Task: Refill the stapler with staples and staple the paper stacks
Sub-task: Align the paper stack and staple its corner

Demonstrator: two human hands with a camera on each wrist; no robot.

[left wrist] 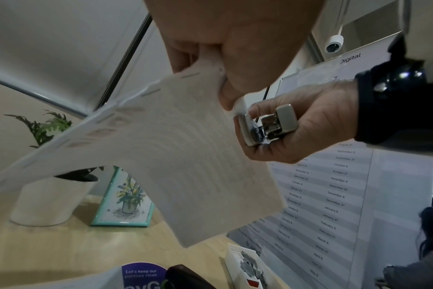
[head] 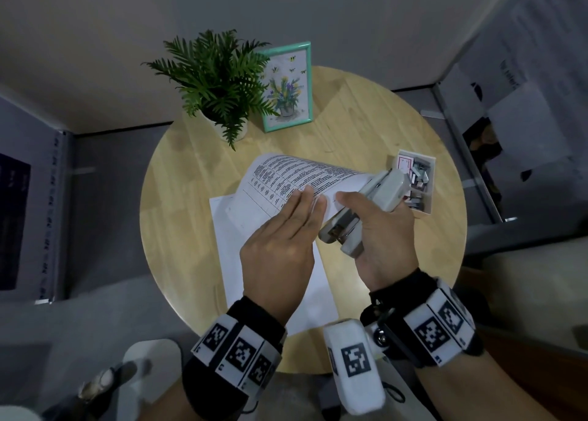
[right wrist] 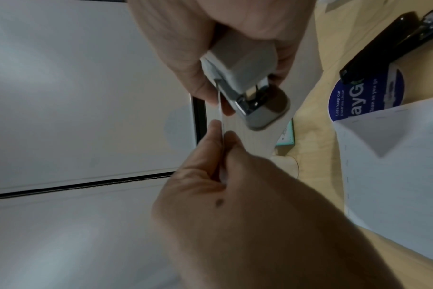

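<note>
Mid-frame, left hand (head: 280, 229) pinches the paper stack (head: 305, 175) up so right hand (head: 378, 229), gripping the stapler (head: 366, 204), can bite its corner.

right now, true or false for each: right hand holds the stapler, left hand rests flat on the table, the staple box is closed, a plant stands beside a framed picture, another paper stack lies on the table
1. The right hand holds the stapler. True.
2. The left hand rests flat on the table. False: it pinches a lifted paper stack off the table.
3. The staple box is closed. False: the staple box is open, with staples showing.
4. A plant stands beside a framed picture. True.
5. Another paper stack lies on the table. True.
</note>
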